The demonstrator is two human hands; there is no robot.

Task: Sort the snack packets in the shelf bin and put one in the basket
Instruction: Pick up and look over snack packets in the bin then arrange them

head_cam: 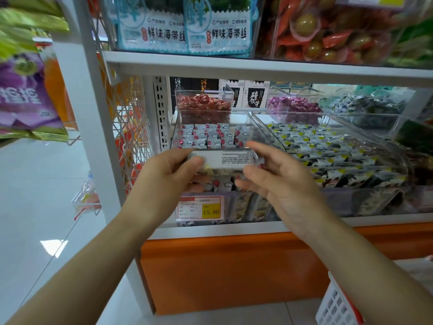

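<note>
Fingers (256, 148) of the left hand (168, 177) and right hand (283, 184) are curled over the clear shelf bin (262, 130) at the centre of the frame, with the basket (337, 303) seen at the lower right, and one snack packet (225, 158) is pinched by its ends between them. The sorting step is judged to be in hand, since this packet is held above the rows. Next it must be either reseated in the bin or carried down and right to the basket.

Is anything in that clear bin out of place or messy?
Mildly. At the back of the clear bin the snack packets stand in tidy rows, but the front packets beneath the left hand and right hand lie tilted and jumbled. Both hands hold one packet above them. Nothing looks spilled or torn.
</note>
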